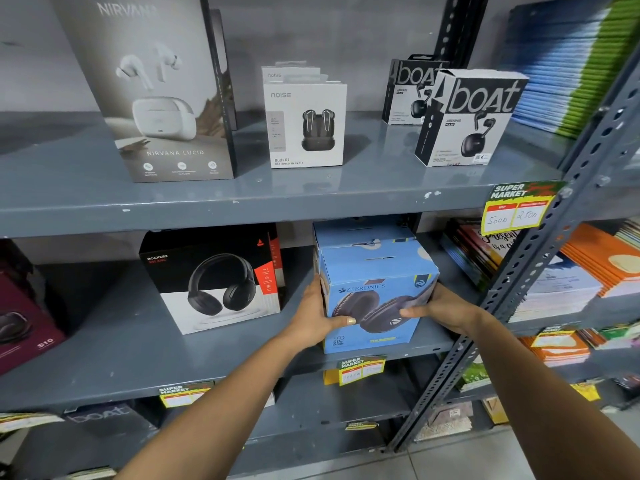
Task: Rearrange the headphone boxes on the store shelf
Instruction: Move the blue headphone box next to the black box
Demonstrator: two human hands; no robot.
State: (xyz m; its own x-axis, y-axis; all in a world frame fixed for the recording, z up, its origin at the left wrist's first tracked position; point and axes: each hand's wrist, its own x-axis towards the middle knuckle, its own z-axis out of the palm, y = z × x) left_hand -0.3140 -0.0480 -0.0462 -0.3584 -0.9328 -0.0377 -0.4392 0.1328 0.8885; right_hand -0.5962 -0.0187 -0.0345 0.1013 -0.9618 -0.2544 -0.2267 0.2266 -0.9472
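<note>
A blue Zebronics headphone box (375, 289) stands at the front edge of the middle shelf (138, 362). My left hand (317, 315) grips its left side with the thumb on the front face. My right hand (440, 310) grips its right side, fingers across the front. A second blue box (362, 233) stands right behind it. To the left is a black and white Rockerz headphone box (216, 278), and a maroon box (24, 317) sits at the far left.
The upper shelf (242, 199) carries a grey Nirvana box (156, 88), white Noise boxes (304, 123) and two Boat boxes (467, 119). A slotted metal upright (540, 268) stands right of my hands. Stacked notebooks (581, 271) fill the right rack. Price tags (516, 211) hang from shelf edges.
</note>
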